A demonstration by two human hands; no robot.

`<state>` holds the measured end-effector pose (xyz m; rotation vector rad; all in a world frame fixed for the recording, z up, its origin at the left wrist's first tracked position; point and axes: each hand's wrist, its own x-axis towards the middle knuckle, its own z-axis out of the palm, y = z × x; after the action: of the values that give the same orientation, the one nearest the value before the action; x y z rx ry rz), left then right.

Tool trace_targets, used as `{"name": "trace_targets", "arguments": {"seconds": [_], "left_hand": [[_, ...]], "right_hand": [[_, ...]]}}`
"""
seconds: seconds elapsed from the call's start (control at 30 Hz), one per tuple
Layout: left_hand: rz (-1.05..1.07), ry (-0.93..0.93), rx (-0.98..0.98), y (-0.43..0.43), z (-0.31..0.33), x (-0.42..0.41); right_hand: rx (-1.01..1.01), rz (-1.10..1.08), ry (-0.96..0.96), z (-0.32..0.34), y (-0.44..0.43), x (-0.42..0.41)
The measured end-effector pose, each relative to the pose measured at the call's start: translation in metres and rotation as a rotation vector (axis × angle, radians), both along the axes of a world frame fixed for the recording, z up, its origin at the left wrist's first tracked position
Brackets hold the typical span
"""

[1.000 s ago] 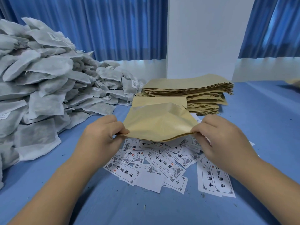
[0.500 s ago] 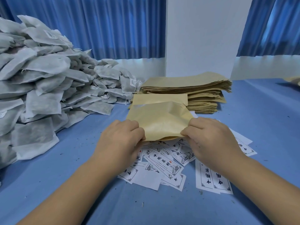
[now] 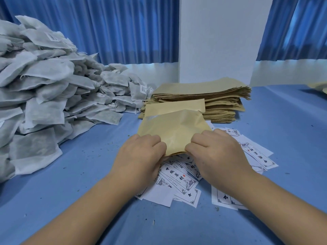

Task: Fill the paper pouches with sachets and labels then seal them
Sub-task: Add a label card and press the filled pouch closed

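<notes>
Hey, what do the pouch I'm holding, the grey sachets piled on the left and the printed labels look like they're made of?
Pouch: tan kraft-like paper, matte, creasing sharply; a glossy patch near its far corner suggests a film lining. Sachets: probably non-woven fabric or filter paper, fuzzy edges, dark filling showing through. Labels: thin white printed paper, matte, lying flat.

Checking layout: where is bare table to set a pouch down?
Bare blue cloth lies right of the pouch stack and labels, and near-left between the sachet heap and left hand. Crowded: centre, where it and the right hand hold a pouch over the labels.
</notes>
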<state>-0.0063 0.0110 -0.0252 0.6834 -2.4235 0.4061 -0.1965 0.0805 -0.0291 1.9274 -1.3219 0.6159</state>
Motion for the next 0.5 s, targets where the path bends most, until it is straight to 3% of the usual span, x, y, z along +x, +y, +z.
{"name": "trace_targets", "arguments": {"seconds": [0.5], "left_hand": [[-0.067, 0.024, 0.001, 0.0002, 0.0015, 0.0004]], "right_hand": [[0.022, 0.096, -0.070, 0.0015, 0.0041, 0.0089]]}}
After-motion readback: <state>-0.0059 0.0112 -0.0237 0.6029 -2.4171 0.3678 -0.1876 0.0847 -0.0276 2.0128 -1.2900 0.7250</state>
